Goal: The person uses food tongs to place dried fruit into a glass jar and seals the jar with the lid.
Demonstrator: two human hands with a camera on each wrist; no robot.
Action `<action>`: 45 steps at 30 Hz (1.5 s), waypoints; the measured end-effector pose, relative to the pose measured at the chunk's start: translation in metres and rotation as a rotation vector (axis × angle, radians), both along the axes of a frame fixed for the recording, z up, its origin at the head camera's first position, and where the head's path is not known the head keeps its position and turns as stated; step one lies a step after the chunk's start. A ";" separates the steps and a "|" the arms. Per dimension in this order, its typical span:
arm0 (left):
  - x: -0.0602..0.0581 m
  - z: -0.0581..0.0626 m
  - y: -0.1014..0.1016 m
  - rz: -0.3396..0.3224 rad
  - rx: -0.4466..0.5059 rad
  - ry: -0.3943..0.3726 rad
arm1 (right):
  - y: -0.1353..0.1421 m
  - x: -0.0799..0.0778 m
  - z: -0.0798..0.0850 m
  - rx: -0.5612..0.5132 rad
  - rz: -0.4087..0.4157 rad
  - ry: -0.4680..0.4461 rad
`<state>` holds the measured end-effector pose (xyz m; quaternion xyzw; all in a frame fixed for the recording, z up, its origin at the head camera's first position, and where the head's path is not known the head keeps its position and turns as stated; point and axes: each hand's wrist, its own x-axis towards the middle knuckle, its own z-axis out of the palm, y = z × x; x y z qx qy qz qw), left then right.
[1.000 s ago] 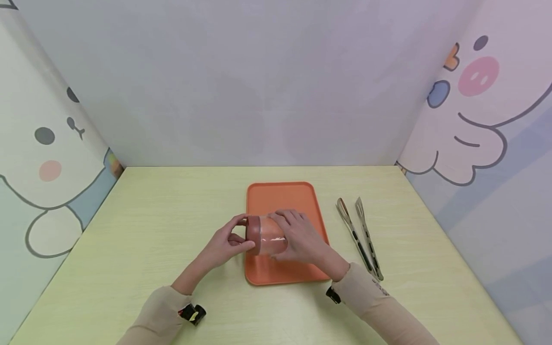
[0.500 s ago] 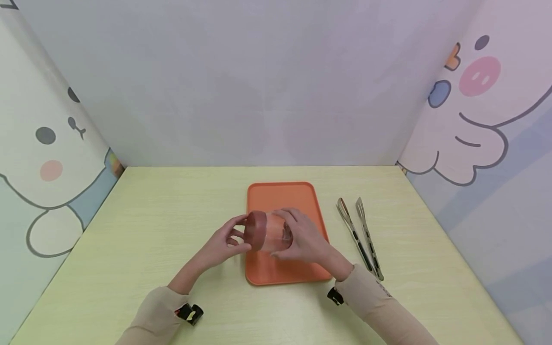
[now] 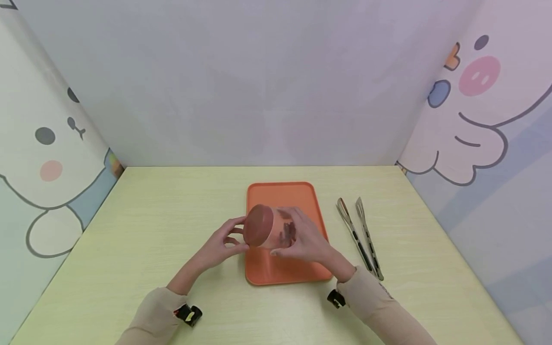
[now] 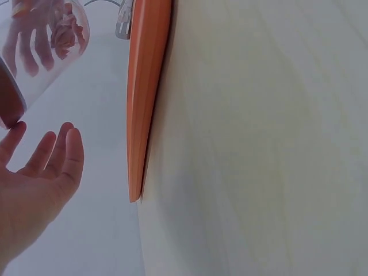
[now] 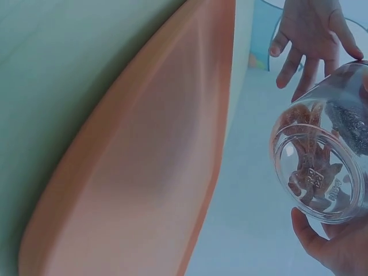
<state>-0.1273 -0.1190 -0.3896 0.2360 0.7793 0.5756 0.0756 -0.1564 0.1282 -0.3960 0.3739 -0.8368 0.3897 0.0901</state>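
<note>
A clear plastic jar (image 3: 279,229) with a reddish-brown lid (image 3: 258,225) is held tilted over the orange tray (image 3: 286,273), lid end to the left. Brown, shrivelled-looking pieces (image 5: 313,178) show inside near its base; their kind is unclear. My right hand (image 3: 304,238) grips the jar round its body near the base. At the lid, my left hand (image 3: 222,247) has its fingers spread and loosely bent. One fingertip (image 4: 17,129) meets the lid's edge in the left wrist view, while the other fingers stand apart from it.
Right of the tray lie two long metal utensils with dark grips: a slotted turner (image 3: 366,235) and a looped-end tool (image 3: 353,232). They rest on the pale yellow table (image 3: 181,206). A grey wall (image 3: 258,96) rises at the back, with cartoon-printed panels on both sides.
The jar has tipped in my right hand, so its lid end has risen and turned toward the head camera. Dark pieces now show near its base. My left hand has shifted slightly left.
</note>
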 end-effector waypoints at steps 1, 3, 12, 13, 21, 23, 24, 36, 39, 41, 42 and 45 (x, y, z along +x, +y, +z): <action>0.000 0.000 0.000 -0.002 0.003 0.000 | 0.000 0.001 0.000 -0.011 0.003 -0.015; 0.000 0.001 0.001 -0.005 0.010 0.000 | -0.001 0.002 0.001 -0.028 0.007 -0.041; -0.007 -0.013 0.002 -0.007 0.068 0.041 | -0.007 0.021 0.033 -0.120 0.050 -0.104; -0.008 -0.016 0.002 -0.009 0.076 0.044 | -0.008 0.021 0.034 -0.118 0.047 -0.107; -0.013 -0.025 0.002 -0.062 0.156 0.001 | -0.009 0.020 0.033 -0.142 0.097 -0.101; -0.013 -0.024 0.002 -0.087 0.189 -0.014 | -0.008 0.016 0.027 -0.146 0.112 -0.094; -0.013 -0.024 0.002 -0.097 0.205 -0.024 | -0.008 0.014 0.023 -0.138 0.114 -0.089; -0.005 -0.007 0.001 -0.042 0.218 -0.047 | -0.006 0.004 0.010 -0.008 0.060 -0.033; 0.000 0.003 0.002 -0.012 0.182 -0.029 | -0.006 0.007 0.011 0.013 0.038 -0.007; 0.003 0.008 0.002 0.004 0.154 -0.013 | -0.006 0.007 0.012 0.015 0.029 0.012; 0.003 0.009 0.001 0.007 0.144 -0.004 | -0.007 0.008 0.013 0.010 0.027 0.021; 0.003 0.012 -0.002 0.005 0.107 0.038 | -0.009 0.008 0.014 -0.017 0.031 0.033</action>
